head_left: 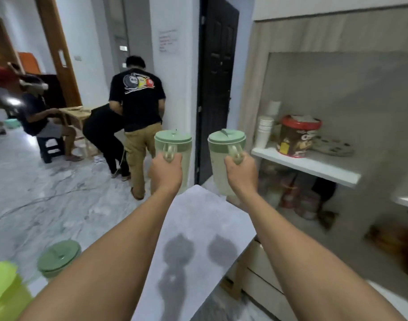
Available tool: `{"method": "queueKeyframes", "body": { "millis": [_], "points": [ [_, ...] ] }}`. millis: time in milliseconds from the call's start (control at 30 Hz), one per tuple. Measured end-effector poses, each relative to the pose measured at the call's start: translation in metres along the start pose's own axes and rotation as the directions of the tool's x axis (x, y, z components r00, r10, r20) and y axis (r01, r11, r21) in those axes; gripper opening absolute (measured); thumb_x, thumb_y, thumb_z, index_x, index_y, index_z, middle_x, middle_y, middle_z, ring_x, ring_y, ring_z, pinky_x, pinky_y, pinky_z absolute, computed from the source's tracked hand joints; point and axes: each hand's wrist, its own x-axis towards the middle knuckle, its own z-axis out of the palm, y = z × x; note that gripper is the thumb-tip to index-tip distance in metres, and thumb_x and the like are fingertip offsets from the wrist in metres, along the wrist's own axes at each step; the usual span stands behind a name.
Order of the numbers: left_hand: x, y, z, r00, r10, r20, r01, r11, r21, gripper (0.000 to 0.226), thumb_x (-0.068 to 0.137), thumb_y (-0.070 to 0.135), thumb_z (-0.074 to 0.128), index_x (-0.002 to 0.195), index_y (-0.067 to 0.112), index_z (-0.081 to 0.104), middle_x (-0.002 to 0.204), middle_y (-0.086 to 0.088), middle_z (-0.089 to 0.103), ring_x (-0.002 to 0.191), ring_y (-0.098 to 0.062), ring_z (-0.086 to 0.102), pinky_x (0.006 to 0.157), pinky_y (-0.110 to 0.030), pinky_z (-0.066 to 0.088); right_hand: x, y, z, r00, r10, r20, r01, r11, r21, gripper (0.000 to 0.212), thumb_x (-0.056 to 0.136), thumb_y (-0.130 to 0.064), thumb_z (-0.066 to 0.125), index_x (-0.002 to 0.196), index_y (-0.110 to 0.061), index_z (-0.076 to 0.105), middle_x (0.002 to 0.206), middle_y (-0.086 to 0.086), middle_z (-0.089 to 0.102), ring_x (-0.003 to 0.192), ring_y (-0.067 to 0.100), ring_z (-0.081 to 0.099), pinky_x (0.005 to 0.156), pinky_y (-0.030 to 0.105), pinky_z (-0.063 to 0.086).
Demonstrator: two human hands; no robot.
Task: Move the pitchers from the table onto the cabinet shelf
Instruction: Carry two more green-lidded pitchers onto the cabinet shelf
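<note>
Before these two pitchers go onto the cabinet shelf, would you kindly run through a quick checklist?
1. Left hand grips left pitcher by its handle: ok.
2. Right hand grips right pitcher by its handle: ok.
3. Both lids on: ok.
4. Both pitchers upright: ok.
5. Free space on white shelf: bare towards its front; paper cups and red-lidded tub at the back: ok.
6. Pitcher contents: cannot tell.

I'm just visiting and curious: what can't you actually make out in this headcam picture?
- Pitcher contents: the pitcher in the left hand and the one in the right hand are lidded and blurred.
- Red-lidded tub label: motion-blurred.
- Items under the shelf: shadowed and smeared.
- Third green lid: its pitcher body is hidden by the left forearm.
</note>
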Motion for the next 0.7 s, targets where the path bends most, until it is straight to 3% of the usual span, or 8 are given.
{"method": "queueKeyframes", "body": {
  "millis": [67,233,400,533,700],
  "points": [
    [-0.016,0.022,0.012,0.997,0.030,0.067,-0.028,0.999,-0.030,0.022,0.086,0.033,0.061,0.084,0.011,0.065,0.076,-0.004,0.065,0.070,-0.024,0.060,0.061,-0.030,0.038,-0.005,-0.013,-0.037,0.997,-0.015,-0.072,0.013,0.999,-0.039,0.014,0.086,-0.025,0.063,0.083,-0.011,0.063,0.069,-0.003,0.061,0.064,0.015,0.056,0.058,0.030,0.038],
    [-0.083,0.090,0.053,0.960,0.150,0.236,-0.120,0.983,-0.138,0.020,0.088,0.028,0.061,0.086,0.008,0.064,0.080,-0.007,0.063,0.078,-0.028,0.058,0.068,-0.032,0.040,-0.021,-0.039,-0.152,0.948,-0.043,-0.316,0.017,0.996,-0.085,0.016,0.085,-0.026,0.065,0.083,-0.010,0.065,0.081,0.007,0.071,0.080,0.031,0.064,0.072,0.037,0.050],
    [-0.142,0.136,0.091,0.911,0.249,0.328,-0.181,0.958,-0.223,0.026,0.088,0.031,0.060,0.089,0.006,0.067,0.085,-0.010,0.068,0.080,-0.030,0.060,0.070,-0.035,0.046,-0.034,-0.050,-0.245,0.879,-0.052,-0.473,0.002,0.995,-0.104,0.016,0.087,-0.027,0.066,0.087,-0.011,0.068,0.080,0.005,0.071,0.076,0.026,0.064,0.066,0.029,0.042],
    [-0.200,0.172,0.123,0.864,0.305,0.401,-0.203,0.939,-0.278,0.025,0.089,0.032,0.060,0.092,0.008,0.067,0.085,-0.007,0.067,0.079,-0.028,0.059,0.069,-0.032,0.042,-0.042,-0.046,-0.320,0.820,-0.066,-0.569,-0.011,0.991,-0.131,0.015,0.087,-0.030,0.066,0.085,-0.014,0.068,0.080,0.004,0.071,0.075,0.024,0.067,0.066,0.033,0.051],
    [-0.266,0.205,0.164,0.821,0.329,0.466,-0.194,0.929,-0.315,0.025,0.087,0.029,0.061,0.087,0.005,0.067,0.081,-0.007,0.064,0.076,-0.027,0.056,0.068,-0.031,0.037,-0.050,-0.040,-0.402,0.773,-0.077,-0.630,-0.024,0.988,-0.152,0.011,0.089,-0.026,0.065,0.085,-0.015,0.065,0.075,-0.002,0.066,0.065,0.009,0.058,0.054,0.023,0.038]
  ]
}}
